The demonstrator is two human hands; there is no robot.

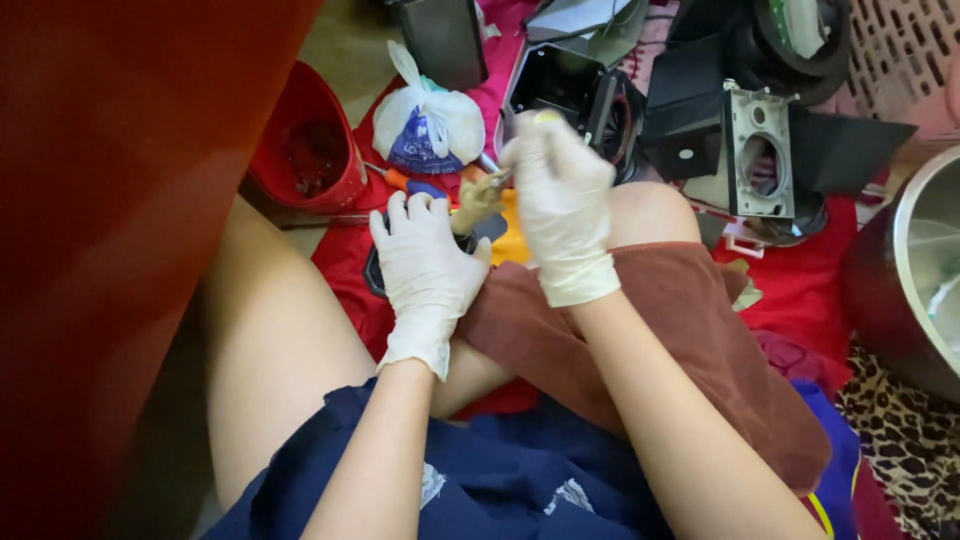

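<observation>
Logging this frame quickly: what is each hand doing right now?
Left hand: closed around a small dark part on the lap.
Right hand: closed on a thin tool, its tip at that part.

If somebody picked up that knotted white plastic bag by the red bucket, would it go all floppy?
Probably floppy: the white plastic bag is thin, crinkled film that sags around its contents. It likely feels light, since it looks small and only partly filled. It probably would not roll, because its bottom slumps flat beside the red bucket.
</observation>
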